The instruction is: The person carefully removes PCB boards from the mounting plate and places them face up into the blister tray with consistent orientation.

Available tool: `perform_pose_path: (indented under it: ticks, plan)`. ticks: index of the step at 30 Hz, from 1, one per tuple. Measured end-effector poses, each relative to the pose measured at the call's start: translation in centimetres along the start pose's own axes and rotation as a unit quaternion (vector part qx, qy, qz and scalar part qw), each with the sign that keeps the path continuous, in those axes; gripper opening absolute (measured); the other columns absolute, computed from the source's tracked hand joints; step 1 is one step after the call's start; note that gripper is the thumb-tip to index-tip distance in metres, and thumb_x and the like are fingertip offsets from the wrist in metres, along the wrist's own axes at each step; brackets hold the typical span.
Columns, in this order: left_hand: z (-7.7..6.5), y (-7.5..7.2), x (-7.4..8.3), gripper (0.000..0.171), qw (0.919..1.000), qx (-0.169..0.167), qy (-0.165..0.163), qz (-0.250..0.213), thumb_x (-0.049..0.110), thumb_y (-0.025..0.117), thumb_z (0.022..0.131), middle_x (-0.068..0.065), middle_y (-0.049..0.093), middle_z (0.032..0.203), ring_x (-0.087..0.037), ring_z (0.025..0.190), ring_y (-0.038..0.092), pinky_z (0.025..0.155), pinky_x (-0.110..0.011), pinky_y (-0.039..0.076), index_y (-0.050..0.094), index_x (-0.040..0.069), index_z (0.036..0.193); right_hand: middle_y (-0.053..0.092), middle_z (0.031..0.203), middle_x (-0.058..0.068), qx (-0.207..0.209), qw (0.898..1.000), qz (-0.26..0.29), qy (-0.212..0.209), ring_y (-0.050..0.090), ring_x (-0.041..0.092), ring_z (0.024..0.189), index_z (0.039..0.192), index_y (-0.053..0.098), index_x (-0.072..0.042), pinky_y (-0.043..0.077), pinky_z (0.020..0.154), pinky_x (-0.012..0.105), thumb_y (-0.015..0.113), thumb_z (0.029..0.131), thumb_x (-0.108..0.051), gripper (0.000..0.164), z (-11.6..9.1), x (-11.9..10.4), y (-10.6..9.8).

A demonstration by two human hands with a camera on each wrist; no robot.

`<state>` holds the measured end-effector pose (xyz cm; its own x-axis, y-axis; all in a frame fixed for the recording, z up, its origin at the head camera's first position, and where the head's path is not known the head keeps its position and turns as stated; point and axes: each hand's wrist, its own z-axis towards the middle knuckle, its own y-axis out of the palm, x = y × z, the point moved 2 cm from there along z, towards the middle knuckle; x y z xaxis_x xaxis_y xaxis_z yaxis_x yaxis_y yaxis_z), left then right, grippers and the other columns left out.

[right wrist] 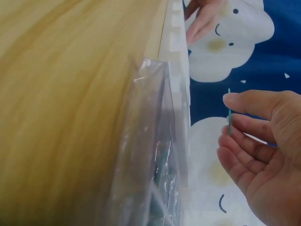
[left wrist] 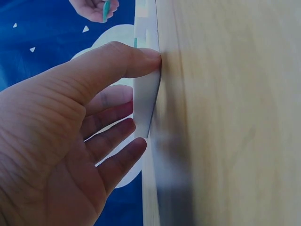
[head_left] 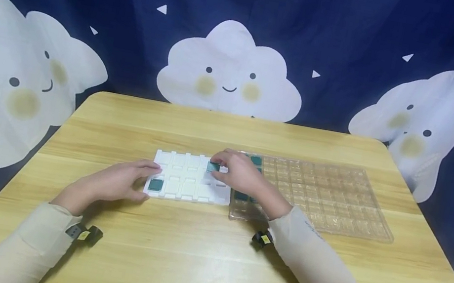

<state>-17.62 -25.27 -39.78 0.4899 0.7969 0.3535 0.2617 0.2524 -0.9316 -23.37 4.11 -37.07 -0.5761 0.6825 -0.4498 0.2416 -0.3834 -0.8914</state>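
Observation:
A white tray [head_left: 188, 189] with rows of square pockets lies mid-table. At its left end, my left hand [head_left: 118, 181] holds the edge, thumb at the near corner and index finger further back. A square green chip [head_left: 155, 184] sits in the near-left pocket. My right hand [head_left: 242, 171] pinches another green chip [head_left: 213, 167] between thumb and fingers, over the tray's far right part. Edge-on in the right wrist view, this thin chip [right wrist: 229, 125] stands clear of the tray.
To the right lies a clear plastic tray [head_left: 312, 196] with many pockets, close against the white one. Several green chips [head_left: 256, 160] are in its left columns, partly hidden under my right hand and wrist. A dark blue curtain [head_left: 345, 26] with clouds hangs behind the wooden table [head_left: 170, 262].

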Motion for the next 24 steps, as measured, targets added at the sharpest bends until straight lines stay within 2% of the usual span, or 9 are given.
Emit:
perform_pose_path:
  ticks: [9,12,18,24]
  plan:
    - [0.1,0.0,-0.1,0.073,1.0000,-0.002,-0.002,-0.003,0.027,0.079,0.080,-0.017,0.044,0.147,-0.040,0.132,0.042,0.108,-0.055,0.035,0.050,-0.001,0.141,0.063,0.104,0.001,0.010,1.000,-0.005,0.006,0.060,0.016,0.093,0.119,0.068,-0.008,0.052,0.079,0.031,0.074,0.089,-0.025,0.035,-1.2,1.1,-0.2]
    - [0.1,-0.1,-0.1,0.073,1.0000,-0.002,-0.004,-0.004,0.027,0.079,0.080,-0.018,0.044,0.147,-0.041,0.133,0.041,0.109,-0.055,0.034,0.050,-0.001,0.141,0.064,0.102,0.002,0.014,1.000,0.000,0.009,0.061,0.016,0.092,0.119,0.068,-0.008,0.053,0.084,0.032,0.074,0.088,-0.024,0.035,-1.5,1.6,-0.3]
    - [0.2,-0.1,-0.1,0.074,1.0000,0.000,0.000,-0.004,0.027,0.079,0.080,-0.018,0.044,0.147,-0.041,0.133,0.041,0.109,-0.055,0.033,0.050,-0.001,0.141,0.065,0.107,0.006,0.015,1.000,0.017,0.011,0.063,0.017,0.094,0.118,0.068,-0.006,0.054,0.084,0.033,0.074,0.089,-0.022,0.034,-2.2,2.1,-0.6]
    - [0.2,0.1,-0.1,0.072,1.0000,0.001,0.001,-0.002,0.027,0.079,0.080,-0.018,0.045,0.146,-0.041,0.132,0.042,0.109,-0.056,0.034,0.051,-0.001,0.140,0.065,0.107,0.006,0.000,1.000,0.023,0.012,0.063,0.020,0.097,0.118,0.067,-0.006,0.054,0.084,0.034,0.074,0.089,-0.021,0.033,-3.0,2.8,-0.8]
